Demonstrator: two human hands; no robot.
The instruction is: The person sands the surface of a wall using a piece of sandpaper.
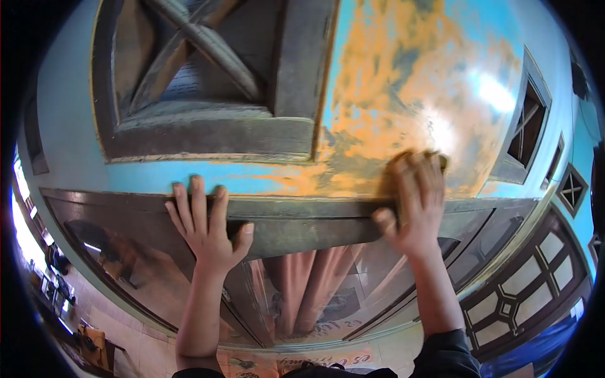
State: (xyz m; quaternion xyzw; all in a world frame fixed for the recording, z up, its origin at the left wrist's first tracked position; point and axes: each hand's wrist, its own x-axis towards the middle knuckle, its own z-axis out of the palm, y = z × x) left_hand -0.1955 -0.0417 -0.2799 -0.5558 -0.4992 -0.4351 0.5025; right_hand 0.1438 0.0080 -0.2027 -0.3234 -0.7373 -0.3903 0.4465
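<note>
My left hand rests with fingers spread at the top edge of a dark wooden frame, its fingertips on the light blue strip of wall. Nothing is in it. On the orange, patchy part of the wall lies my right hand, its fingers slightly smeared by motion. They press a dark brown piece against the surface; only its edge shows past the fingertips, and its exact kind is hidden. The right thumb sits near the wooden frame.
Above the left hand is a wooden vent opening with crossed bars. Below, glass panes show pinkish curtains. At right are another vent and a dark panelled door. A brown bag-like object is at lower left.
</note>
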